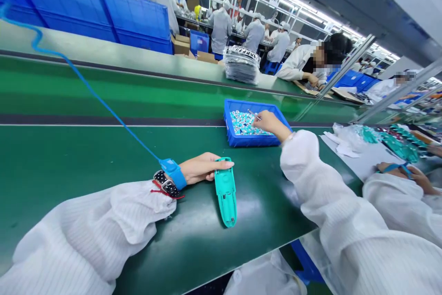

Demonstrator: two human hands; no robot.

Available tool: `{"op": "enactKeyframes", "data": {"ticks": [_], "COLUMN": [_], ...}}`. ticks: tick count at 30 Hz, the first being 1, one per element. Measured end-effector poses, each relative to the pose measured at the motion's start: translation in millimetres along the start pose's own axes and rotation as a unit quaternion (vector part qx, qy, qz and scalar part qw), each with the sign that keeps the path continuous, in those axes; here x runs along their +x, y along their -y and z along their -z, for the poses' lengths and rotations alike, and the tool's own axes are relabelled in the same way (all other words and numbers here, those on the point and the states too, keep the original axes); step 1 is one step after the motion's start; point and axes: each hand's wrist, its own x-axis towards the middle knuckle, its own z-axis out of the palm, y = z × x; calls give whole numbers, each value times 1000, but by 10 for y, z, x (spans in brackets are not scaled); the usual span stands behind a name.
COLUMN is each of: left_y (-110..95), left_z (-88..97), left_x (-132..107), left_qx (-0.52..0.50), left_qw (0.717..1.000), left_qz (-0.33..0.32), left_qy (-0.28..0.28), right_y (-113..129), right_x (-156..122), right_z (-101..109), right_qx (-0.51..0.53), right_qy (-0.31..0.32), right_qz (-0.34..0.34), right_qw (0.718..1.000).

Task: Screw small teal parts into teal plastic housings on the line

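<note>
Blue plastic tray point(241, 104) on the green bench point(69, 157): heaped with small teal-and-white parts point(243, 123), placed within easy reach of the right hand point(271, 124). Right hand over the tray's near edge, closed in a pinch on a thin metal tool point(254, 115), perhaps tweezers, too small to tell, its tip above the heap. Left of the tray and nearer the body, a teal plastic casing point(225, 192) lying flat, left hand point(203, 168) clasped over its top end, apparently steadying it. Blue anti-static wrist strap point(173, 174) around the left wrist, its coiled cord point(86, 83) running off past the tray, likely for grounding. Right of the tray, a co-worker's hands point(393, 168) near a white sheet point(359, 152).
</note>
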Motion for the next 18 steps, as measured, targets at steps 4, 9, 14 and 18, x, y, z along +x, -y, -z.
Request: {"op": "enactKeyframes", "data": {"ticks": [4, 9, 14, 18], "left_y": [-4, -59, -161, -186], "left_z": [-15, -92, -196, -284], "left_x": [-19, -103, -273, -382], "left_qx": [-96, -168, -35, 87], "left_qw": [995, 982, 987, 978], "left_qz": [-20, -81, -132, -68], "left_qy": [-10, 11, 86, 177], "right_y": [4, 26, 145, 324], "right_x": [198, 153, -360, -1166], "right_z": [-251, -184, 215, 375], "right_qx": [-64, -88, -38, 191], "right_qy": [45, 61, 67, 277], "right_qz": [-25, -31, 29, 179], "right_qw": [997, 994, 997, 924]}}
